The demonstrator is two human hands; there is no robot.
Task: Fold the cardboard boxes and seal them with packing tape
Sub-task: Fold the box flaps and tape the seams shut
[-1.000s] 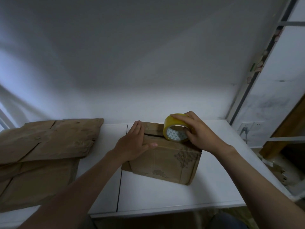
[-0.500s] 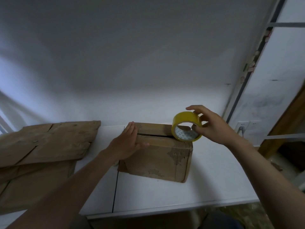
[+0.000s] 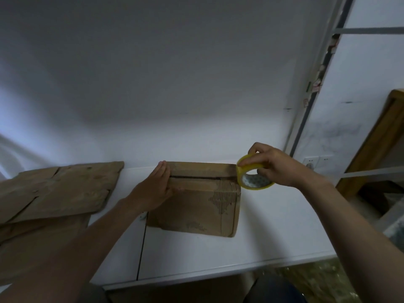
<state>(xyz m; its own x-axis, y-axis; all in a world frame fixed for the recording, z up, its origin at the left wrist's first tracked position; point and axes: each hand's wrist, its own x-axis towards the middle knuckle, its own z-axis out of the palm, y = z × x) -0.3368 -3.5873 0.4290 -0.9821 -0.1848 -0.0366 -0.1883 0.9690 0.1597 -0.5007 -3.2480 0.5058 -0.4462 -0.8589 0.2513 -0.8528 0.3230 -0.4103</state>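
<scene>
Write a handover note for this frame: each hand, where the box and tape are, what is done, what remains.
Left hand: flat on the left end of the cardboard box top, fingers straight, pressing the flaps down.
Right hand: grips the yellow tape roll at the box's top right corner.
The box stands on the white table; flattened cardboard lies to its left.
Done: box folded, top flaps closed, dark gap along the seam.
Left: no tape strip shows on the seam; tape it, then fold and seal the flat pieces.

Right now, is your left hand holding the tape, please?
No, the right hand grips the tape while the left hand rests on the box.
</scene>
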